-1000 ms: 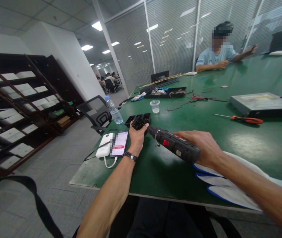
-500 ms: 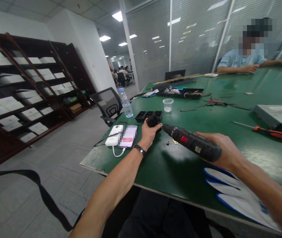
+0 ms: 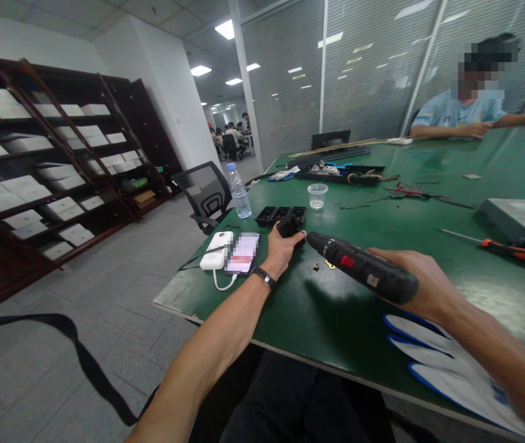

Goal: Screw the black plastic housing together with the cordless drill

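At the far left a dark shelf unit [image 3: 36, 166] held rows of white boxes, well apart from the work. On the near-left corner of the green table [image 3: 290, 314] a white power bank [image 3: 216, 258] and a phone [image 3: 242, 253] lay side by side, touching, parked clear of the tools; a water bottle [image 3: 239, 192] stood at about 12 o'clock from them. The left hand [image 3: 280, 249], a watch [image 3: 264, 278] on its wrist, was closed around a small black part [image 3: 288, 226], pinning it near the table surface so that it would not turn; a black tray [image 3: 280, 215] lay just beyond it, at its 12 o'clock. The right hand [image 3: 421, 283] was wrapped around the body of a black electric screwdriver [image 3: 359, 271], whose tip pointed toward 10 o'clock and met the held part. Two small loose pieces [image 3: 321, 266], probably screws or clips, lay on the table beneath the tool's nose. A clear plastic cup [image 3: 317, 195] stood farther back. White and blue gloves [image 3: 442, 357] lay unworn under the right forearm. At 2 o'clock an orange-handled screwdriver [image 3: 506, 249] lay beside a flat grey metal box [image 3: 520, 218]. Another person [image 3: 460, 111] sat at the far end.
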Available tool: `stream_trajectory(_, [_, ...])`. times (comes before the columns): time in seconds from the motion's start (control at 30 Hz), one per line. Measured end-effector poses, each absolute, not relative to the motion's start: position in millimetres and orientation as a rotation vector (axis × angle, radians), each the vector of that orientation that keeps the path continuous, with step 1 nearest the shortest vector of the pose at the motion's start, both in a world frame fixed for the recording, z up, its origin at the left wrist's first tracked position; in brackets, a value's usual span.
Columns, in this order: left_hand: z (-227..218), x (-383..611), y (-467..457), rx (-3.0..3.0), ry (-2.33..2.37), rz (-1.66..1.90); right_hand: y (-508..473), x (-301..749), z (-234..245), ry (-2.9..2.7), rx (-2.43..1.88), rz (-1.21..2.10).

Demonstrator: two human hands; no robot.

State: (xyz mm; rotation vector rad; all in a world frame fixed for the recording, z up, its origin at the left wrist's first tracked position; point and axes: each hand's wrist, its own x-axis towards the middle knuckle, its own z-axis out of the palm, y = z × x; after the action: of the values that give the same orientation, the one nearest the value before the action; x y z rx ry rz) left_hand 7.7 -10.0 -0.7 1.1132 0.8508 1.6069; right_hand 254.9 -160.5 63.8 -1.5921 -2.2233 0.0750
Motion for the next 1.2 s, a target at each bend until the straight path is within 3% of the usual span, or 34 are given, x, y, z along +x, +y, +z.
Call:
stream_trajectory(0.77, [3.1,4.1,-11.2,1.115,0.844,1.553,-159.4,258.3,61.7,-2.242,-1.506,0.006])
stream_trajectory(1.2, [5.7,5.2,-13.4,1.055,0.829,1.56,-158.2,257.4,65.2,-2.27,-1.531,0.137])
